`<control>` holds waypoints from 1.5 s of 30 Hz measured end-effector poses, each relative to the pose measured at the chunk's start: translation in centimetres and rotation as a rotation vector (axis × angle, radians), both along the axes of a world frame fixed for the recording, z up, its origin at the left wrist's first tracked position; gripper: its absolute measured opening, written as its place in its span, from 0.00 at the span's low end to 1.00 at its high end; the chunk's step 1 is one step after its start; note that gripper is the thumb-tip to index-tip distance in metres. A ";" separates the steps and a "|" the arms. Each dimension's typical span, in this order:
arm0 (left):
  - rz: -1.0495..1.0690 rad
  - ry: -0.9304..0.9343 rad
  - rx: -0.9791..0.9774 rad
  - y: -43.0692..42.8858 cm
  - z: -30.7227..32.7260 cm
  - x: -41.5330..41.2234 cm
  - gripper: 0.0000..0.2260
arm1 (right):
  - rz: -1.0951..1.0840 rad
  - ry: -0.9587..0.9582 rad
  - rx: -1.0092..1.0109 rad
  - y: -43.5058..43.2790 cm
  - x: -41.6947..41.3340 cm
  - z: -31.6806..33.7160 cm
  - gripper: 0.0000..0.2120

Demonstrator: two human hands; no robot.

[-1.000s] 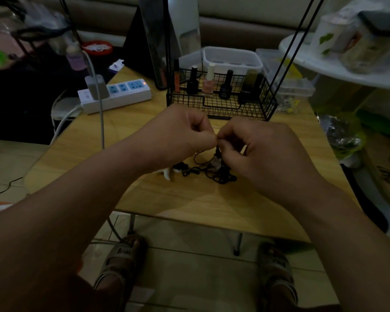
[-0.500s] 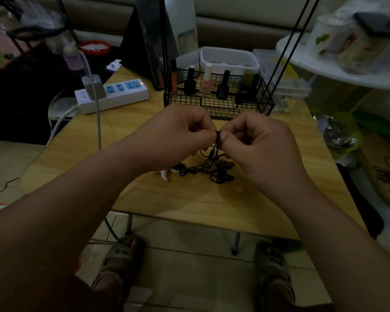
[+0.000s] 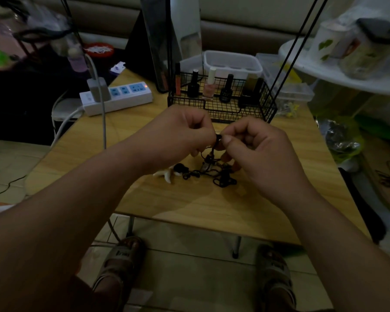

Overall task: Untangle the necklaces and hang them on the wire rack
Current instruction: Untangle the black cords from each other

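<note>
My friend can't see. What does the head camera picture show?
A left hand and a right hand pinch black tangled necklaces just above a wooden table. Behind them sit a white power strip and a wire rack holding polish bottles.

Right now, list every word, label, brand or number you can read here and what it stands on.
No text reads clearly.
Sandal strap: dark lettering, too blurred to read.
Red lid: white marks, too blurred.
Jar label: too blurred.
Power strip: markings too small.
</note>
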State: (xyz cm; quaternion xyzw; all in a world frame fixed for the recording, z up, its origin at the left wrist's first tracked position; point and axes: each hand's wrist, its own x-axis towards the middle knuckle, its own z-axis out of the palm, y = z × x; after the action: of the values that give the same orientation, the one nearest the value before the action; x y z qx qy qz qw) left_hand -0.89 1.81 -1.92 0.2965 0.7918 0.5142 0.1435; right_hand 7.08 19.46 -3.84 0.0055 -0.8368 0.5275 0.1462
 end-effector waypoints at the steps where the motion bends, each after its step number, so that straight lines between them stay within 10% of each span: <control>1: 0.000 0.004 -0.008 0.0 0.0 0.0 0.04 | 0.015 -0.011 0.011 0.1 0.0 0.1 0.03; 19: 0.008 0.147 -0.148 0.4 -0.5 0.6 0.05 | 0.006 0.109 0.516 0.4 0.5 -0.2 0.02; 35: 0.051 -0.123 0.060 0.6 -0.4 0.0 0.07 | -0.020 -0.289 -0.705 -1.9 -0.7 -0.7 0.08; 45: 0.069 -0.113 -0.024 0.3 -0.7 -0.4 0.05 | 0.059 -0.169 -0.065 0.0 -0.4 0.1 0.01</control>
State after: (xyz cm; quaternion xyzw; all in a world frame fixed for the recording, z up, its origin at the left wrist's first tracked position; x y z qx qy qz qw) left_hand -1.33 2.11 -2.67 0.2378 0.7984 0.5251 0.1738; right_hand 6.65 19.49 -3.72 -0.0191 -0.8280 0.5573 0.0594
